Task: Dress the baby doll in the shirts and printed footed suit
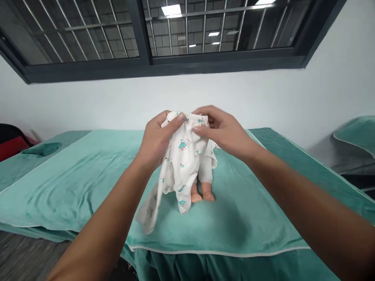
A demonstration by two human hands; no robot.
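My left hand (156,138) and my right hand (222,128) both pinch the gathered top edge of small white baby trousers (181,164) printed with teal figures. The garment hangs down in front of me above a teal towel (88,187) spread over a bed. Behind the cloth lies a doll; only its two bare feet (202,194) and white-clad lower legs show. One loose trouser leg trails down to the towel at the lower left. The rest of the doll is hidden by the garment and my hands.
The bed runs up to a white wall under a dark-framed window (152,35). A second teal-covered bed (357,132) stands at the right. A red and black object (11,144) sits at the far left. The bed's front edge (222,253) is just below my arms.
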